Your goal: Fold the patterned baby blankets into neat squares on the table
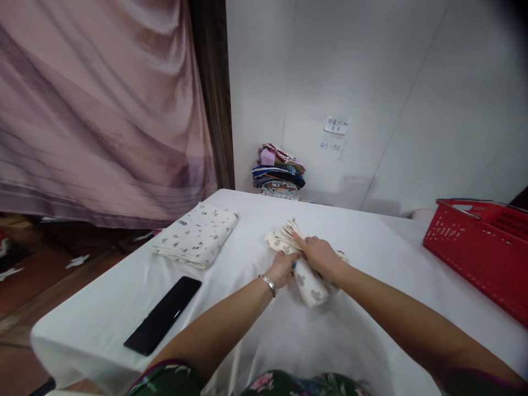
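A cream cloth (310, 281) with grey patches, folded in several layers, is held between my two hands over the middle of the white table. My left hand (282, 268) grips its left side, with a bracelet at the wrist and a ring on a finger. From the right, my right hand (319, 254) closes over the top of the layers, its fingertips partly hidden by the fabric. A small red spot shows at the cloth's right end. To the left lies another folded white cloth (198, 234) with a small dark print, flat and apart from my hands.
A black phone (163, 315) lies on the white-covered table (99, 316) at the left front. At the right edge stands a red plastic basket (478, 247). Behind the table is a stack of folded fabrics (278, 173) against the wall. A pink curtain (103, 110) hangs at the left.
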{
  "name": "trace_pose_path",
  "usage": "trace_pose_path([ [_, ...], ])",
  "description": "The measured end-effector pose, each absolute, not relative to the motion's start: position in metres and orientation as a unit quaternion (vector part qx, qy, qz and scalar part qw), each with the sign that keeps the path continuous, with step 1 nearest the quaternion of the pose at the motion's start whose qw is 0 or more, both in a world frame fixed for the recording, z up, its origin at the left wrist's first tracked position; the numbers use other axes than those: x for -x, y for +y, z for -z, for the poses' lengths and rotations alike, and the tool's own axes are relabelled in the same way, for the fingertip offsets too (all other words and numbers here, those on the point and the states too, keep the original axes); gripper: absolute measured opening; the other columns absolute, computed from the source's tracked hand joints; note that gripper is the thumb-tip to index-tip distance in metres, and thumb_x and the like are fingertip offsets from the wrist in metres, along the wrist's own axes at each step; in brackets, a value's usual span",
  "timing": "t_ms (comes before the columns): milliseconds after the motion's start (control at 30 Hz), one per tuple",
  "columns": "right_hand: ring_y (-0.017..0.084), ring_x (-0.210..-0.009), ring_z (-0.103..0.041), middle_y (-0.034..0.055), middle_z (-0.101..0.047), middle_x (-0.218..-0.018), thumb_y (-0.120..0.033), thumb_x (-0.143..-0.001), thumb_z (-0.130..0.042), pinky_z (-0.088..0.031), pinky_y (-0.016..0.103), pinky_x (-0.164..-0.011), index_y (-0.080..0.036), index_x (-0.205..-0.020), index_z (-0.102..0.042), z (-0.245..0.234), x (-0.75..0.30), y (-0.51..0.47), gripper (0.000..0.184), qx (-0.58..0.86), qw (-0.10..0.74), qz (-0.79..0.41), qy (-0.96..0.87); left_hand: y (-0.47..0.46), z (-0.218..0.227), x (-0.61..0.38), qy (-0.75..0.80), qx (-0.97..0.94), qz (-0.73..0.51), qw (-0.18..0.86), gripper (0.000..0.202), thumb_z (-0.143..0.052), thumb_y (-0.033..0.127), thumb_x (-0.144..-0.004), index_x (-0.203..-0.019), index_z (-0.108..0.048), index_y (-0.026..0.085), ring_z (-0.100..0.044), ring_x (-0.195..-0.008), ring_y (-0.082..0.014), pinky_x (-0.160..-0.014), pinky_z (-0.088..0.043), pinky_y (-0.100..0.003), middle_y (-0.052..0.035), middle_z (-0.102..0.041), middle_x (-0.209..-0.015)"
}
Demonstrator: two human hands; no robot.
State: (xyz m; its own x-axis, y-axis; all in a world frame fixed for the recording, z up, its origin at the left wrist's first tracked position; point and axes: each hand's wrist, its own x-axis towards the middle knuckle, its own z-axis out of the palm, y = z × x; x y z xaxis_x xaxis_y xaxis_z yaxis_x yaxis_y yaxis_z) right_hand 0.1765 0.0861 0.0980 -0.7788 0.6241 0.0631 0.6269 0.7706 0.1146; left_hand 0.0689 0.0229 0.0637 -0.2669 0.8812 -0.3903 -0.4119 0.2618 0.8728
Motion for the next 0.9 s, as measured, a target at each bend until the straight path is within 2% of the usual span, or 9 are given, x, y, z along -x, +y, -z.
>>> trace_pose_path([
  [133,0.026,-0.093,-0.054,0.0141,-0.06,-0.106,-0.026,-0.086,-0.039,-0.038,0.033,-0.075,-0.02,-0.144,-0.018,-0.093,-0.192,0.073,0.062,0.378,0.041,-0.013,-0.925,0.02,-0.063,-0.079,0.534,-0.222,-0.571,0.583,0.025,-0.052,0.009,-0.063,-0.087,-0.054,0.018,-0.057,-0.062,-0.0154,-0.057,-0.046,-0.026,-0.0013,-0.061,-0.068],
  [300,0.028,-0.101,-0.052,0.015,-0.053,-0.117,-0.041,-0.084,-0.043,-0.037,0.036,-0.082,-0.022,-0.145,-0.014,-0.105,-0.217,0.058,0.07,0.405,0.073,-0.067,-0.909,0.017,-0.069,-0.091,0.5,-0.256,-0.565,0.604,0.039,-0.047,0.006,-0.054,-0.091,-0.05,0.018,-0.056,-0.065,-0.0134,-0.057,-0.045,-0.023,-0.001,-0.061,-0.075],
  [400,0.034,-0.104,-0.05,0.0171,-0.048,-0.122,-0.06,-0.07,-0.057,-0.036,0.042,-0.085,-0.023,-0.145,-0.014,-0.116,-0.236,0.05,0.094,0.405,0.088,-0.067,-0.908,0.012,-0.082,-0.107,0.447,-0.303,-0.564,0.625,0.042,-0.05,0.01,-0.054,-0.095,-0.051,0.019,-0.058,-0.066,-0.0129,-0.057,-0.045,-0.022,-0.0005,-0.062,-0.078],
  [467,0.038,-0.105,-0.048,0.0187,-0.046,-0.124,-0.068,-0.058,-0.062,-0.036,0.046,-0.085,-0.024,-0.144,-0.016,-0.121,-0.25,0.048,0.108,0.413,0.101,-0.041,-0.904,0.009,-0.092,-0.119,0.411,-0.341,-0.553,0.639,0.043,-0.056,0.015,-0.056,-0.099,-0.051,0.021,-0.061,-0.075,-0.015,-0.061,-0.047,-0.024,-0.0014,-0.064,-0.087],
  [567,0.036,-0.101,-0.052,0.0167,-0.05,-0.12,-0.056,-0.062,-0.065,-0.039,0.046,-0.082,-0.027,-0.144,-0.017,-0.122,-0.277,0.05,0.1,0.444,0.115,-0.032,-0.888,0.006,-0.1,-0.135,0.378,-0.37,-0.526,0.666,0.045,-0.06,0.022,-0.059,-0.104,-0.052,0.022,-0.062,-0.092,-0.0202,-0.074,-0.05,-0.03,-0.0041,-0.064,-0.1],
  [667,0.029,-0.099,-0.056,0.0113,-0.057,-0.117,-0.037,-0.069,-0.063,-0.042,0.038,-0.079,-0.028,-0.144,-0.016,-0.123,-0.312,0.051,0.09,0.47,0.14,-0.111,-0.865,0.006,-0.094,-0.147,0.393,-0.401,-0.489,0.667,0.052,-0.063,0.03,-0.062,-0.112,-0.051,0.021,-0.061,-0.099,-0.0234,-0.088,-0.047,-0.037,-0.007,-0.064,-0.107],
  [733,0.026,-0.1,-0.057,0.0078,-0.059,-0.116,-0.031,-0.07,-0.061,-0.043,0.033,-0.08,-0.027,-0.145,-0.013,-0.125,-0.337,0.049,0.089,0.487,0.166,-0.171,-0.84,0.009,-0.079,-0.15,0.429,-0.451,-0.462,0.631,0.058,-0.066,0.036,-0.061,-0.115,-0.051,0.02,-0.061,-0.099,-0.0249,-0.093,-0.044,-0.039,-0.0085,-0.064,-0.106],
  [800,0.024,-0.103,-0.056,0.006,-0.058,-0.12,-0.027,-0.07,-0.06,-0.043,0.033,-0.082,-0.028,-0.145,-0.011,-0.128,-0.36,0.047,0.09,0.499,0.191,-0.192,-0.823,0.013,-0.059,-0.147,0.464,-0.523,-0.439,0.564,0.055,-0.067,0.04,-0.058,-0.109,-0.057,0.02,-0.061,-0.097,-0.0267,-0.094,-0.044,-0.041,-0.0089,-0.066,-0.103],
  [900,0.027,-0.114,-0.049,0.0074,-0.048,-0.133,-0.028,-0.071,-0.06,-0.039,0.037,-0.091,-0.027,-0.145,-0.012,-0.143,-0.393,0.043,0.089,0.492,0.23,-0.136,-0.829,0.019,-0.024,-0.135,0.491,-0.636,-0.402,0.439,0.034,-0.066,0.043,-0.059,-0.089,-0.068,0.026,-0.058,-0.102,-0.0277,-0.097,-0.042,-0.041,-0.0057,-0.066,-0.104],
])
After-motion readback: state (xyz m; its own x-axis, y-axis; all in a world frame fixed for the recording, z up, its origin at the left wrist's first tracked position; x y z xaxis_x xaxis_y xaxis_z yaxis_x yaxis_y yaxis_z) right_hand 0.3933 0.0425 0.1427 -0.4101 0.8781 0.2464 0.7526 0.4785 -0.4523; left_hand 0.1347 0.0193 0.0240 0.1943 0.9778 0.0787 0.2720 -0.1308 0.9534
